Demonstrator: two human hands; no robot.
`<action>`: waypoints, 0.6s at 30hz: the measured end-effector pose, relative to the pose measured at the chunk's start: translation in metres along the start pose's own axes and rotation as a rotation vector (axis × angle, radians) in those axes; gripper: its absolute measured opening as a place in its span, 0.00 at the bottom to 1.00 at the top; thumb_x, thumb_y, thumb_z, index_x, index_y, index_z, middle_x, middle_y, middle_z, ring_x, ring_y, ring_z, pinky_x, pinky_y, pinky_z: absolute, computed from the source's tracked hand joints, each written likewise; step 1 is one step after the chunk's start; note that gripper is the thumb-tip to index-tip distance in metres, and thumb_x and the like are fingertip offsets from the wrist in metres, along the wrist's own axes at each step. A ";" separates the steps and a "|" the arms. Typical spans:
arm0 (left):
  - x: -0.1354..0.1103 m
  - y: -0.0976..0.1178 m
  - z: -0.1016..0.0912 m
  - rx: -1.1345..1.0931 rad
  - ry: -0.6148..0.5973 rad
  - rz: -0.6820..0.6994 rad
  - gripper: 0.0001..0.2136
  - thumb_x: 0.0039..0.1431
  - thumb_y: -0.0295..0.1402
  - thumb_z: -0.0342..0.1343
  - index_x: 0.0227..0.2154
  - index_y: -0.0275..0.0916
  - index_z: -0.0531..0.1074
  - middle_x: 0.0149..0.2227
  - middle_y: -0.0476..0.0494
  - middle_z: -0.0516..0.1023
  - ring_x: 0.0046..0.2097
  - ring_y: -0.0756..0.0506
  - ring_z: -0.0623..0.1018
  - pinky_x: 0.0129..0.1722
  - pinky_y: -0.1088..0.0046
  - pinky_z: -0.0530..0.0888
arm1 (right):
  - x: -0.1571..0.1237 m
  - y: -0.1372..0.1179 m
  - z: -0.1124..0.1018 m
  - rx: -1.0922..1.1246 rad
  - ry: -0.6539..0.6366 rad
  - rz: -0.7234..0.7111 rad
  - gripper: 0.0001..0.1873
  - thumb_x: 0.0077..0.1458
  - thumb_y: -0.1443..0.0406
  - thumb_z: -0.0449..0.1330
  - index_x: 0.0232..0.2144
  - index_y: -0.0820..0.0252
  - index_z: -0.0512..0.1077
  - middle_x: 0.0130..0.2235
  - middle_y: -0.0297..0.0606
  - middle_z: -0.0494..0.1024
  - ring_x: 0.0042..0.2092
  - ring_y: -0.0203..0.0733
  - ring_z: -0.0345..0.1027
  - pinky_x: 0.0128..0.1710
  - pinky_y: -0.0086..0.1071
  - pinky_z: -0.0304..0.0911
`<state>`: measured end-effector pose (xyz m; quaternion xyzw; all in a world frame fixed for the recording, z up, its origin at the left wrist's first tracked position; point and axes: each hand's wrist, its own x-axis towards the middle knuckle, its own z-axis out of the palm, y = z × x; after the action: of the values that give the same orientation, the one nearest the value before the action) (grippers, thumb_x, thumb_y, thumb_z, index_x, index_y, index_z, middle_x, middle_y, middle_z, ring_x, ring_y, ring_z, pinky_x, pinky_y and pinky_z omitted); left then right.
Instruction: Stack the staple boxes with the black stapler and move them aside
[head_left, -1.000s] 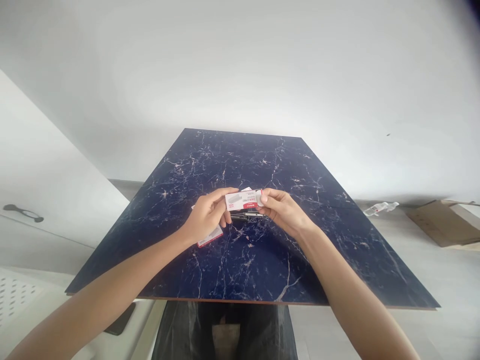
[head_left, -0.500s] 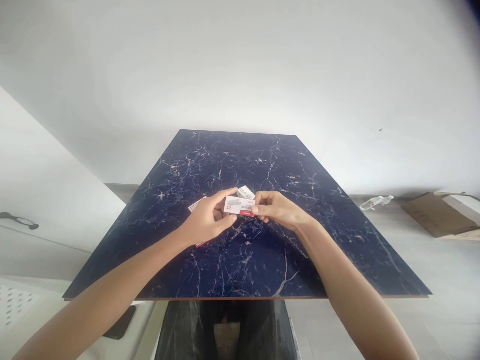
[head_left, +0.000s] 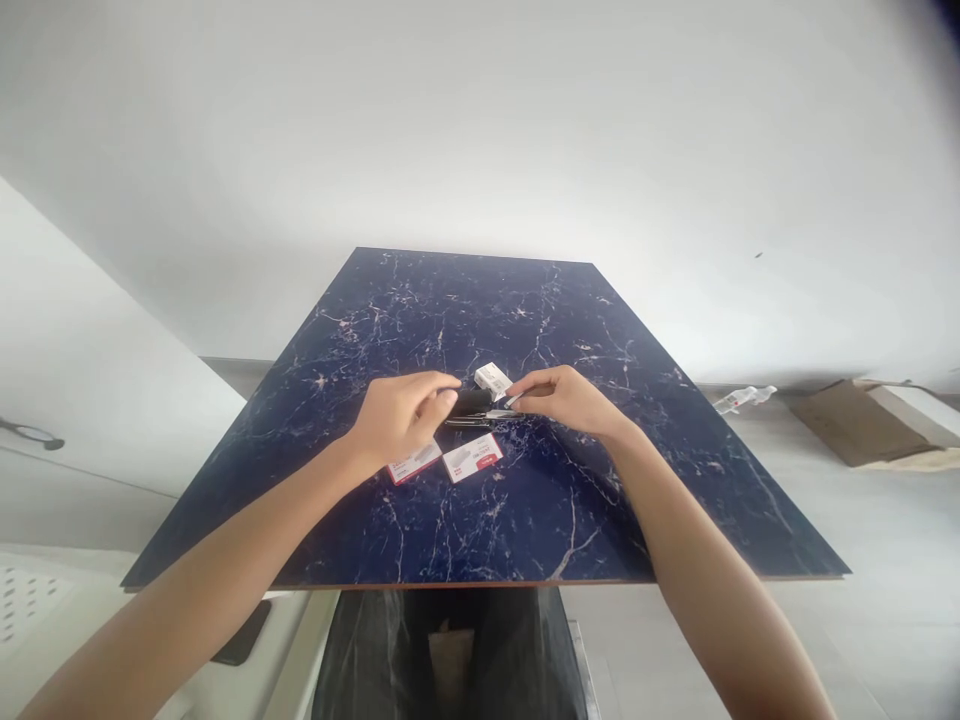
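A black stapler point(head_left: 474, 402) lies on the dark blue marbled table point(head_left: 465, 310), its metal part showing to the right. My left hand point(head_left: 401, 415) is closed round its left end, thumb in front. My right hand point(head_left: 566, 400) pinches a small greyish strip point(head_left: 511, 401), which looks like a staple strip, close to the stapler's right end; the fingers partly hide it. Just behind the stapler stands a small white box point(head_left: 491, 378). Nearer me lie a white-and-red staple box point(head_left: 472, 458) and a red-edged staple box point(head_left: 416, 464), the latter partly under my left hand.
The table's front edge point(head_left: 480, 584) runs close to my lap. Down on the floor at the right are a cardboard box point(head_left: 844, 425) and a clear plastic bottle point(head_left: 742, 400). A dark phone-like slab point(head_left: 246, 635) lies on a pale surface at lower left.
The white-and-red staple box has left my hands and now lies on the table. My left hand has gone to the stapler; my right now pinches a small strip beside it.
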<state>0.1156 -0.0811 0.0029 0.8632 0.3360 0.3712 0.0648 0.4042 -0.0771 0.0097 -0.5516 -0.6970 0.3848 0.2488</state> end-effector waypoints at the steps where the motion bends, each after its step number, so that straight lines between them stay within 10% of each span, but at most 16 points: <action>1: 0.000 -0.002 0.000 0.010 0.027 -0.024 0.16 0.71 0.38 0.47 0.44 0.39 0.80 0.31 0.47 0.84 0.27 0.50 0.78 0.26 0.75 0.67 | 0.000 0.000 0.001 0.011 -0.001 0.005 0.12 0.52 0.60 0.68 0.40 0.52 0.83 0.40 0.36 0.85 0.41 0.48 0.79 0.49 0.42 0.72; 18: 0.001 -0.012 0.005 0.036 0.031 -0.051 0.15 0.71 0.37 0.48 0.39 0.40 0.80 0.35 0.47 0.84 0.30 0.49 0.78 0.30 0.73 0.69 | -0.004 -0.006 0.022 -0.266 0.040 -0.142 0.03 0.53 0.61 0.67 0.31 0.50 0.82 0.38 0.32 0.84 0.41 0.44 0.76 0.44 0.37 0.67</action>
<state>0.1130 -0.0701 -0.0042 0.8496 0.3655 0.3765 0.0534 0.3848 -0.0876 0.0023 -0.5367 -0.7738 0.2595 0.2140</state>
